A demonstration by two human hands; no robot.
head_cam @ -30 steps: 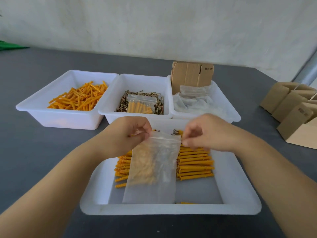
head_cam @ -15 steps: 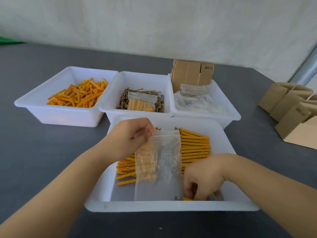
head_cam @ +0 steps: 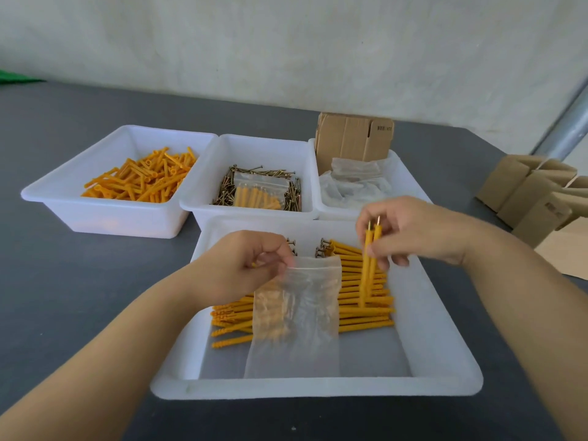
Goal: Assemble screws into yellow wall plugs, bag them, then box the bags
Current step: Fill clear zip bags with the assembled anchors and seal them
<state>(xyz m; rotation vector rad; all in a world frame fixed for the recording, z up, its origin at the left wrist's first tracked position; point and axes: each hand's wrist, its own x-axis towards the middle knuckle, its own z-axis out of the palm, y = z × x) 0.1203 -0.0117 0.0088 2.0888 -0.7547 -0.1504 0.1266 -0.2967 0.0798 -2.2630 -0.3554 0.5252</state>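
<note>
The right hand (head_cam: 410, 232) pinches two assembled plugs (head_cam: 369, 265) upright between thumb and fingers (head_cam: 377, 249), screw tips poking out above the grip. The left hand (head_cam: 241, 265) pinches the top left corner of a clear zip bag (head_cam: 296, 316), which hangs down over the near tray (head_cam: 318, 388); the bag's mouth looks flat and closed, or nearly so, and nothing yellow is clearly inside it.

That is the likely trouble: with only one corner held, the mouth has no second grip to spread it, so the plugs may butt against the lip and slide off outside the bag. Two plugs pinched loosely can also scissor apart, and one could drop back among the rows of assembled plugs (head_cam: 359, 313) lying under the bag in the tray.

Beyond the hands, three white tubs stand in a far row on the grey surface (head_cam: 63, 297): loose yellow plugs (head_cam: 140, 176) at the left, screws (head_cam: 254, 186) in the middle with a filled bag (head_cam: 259, 194) lying on them, and empty bags (head_cam: 353, 183) with flat cardboard (head_cam: 353, 138) at the right. Folded boxes (head_cam: 534, 198) sit at the far right, well apart. Nothing stands between the pinched plugs and the bag mouth.
</note>
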